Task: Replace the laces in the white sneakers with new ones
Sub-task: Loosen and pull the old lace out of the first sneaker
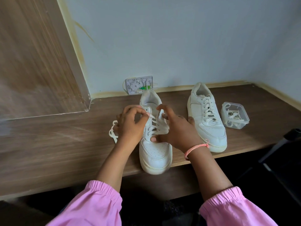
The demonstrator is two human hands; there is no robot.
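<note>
Pink sleeves frame the bottom of the view, both forearms reaching onto the wooden desk. Near its front edge stands one white sneaker, toe hanging slightly over. The left hand pinches a lace near the upper eyelets, with a loose tail trailing on the desk beside it. The right hand rests on the shoe, thumb pressed at the bottom of the lacing; its fingers curl over the opposite side, though I cannot tell whether they hold a strand. The second sneaker stands fully laced to the right, just beside a clear tub holding more laces. I'd worry that a firm tug could tip the overhanging shoe off the edge, or pull one end shorter than the other.
</note>
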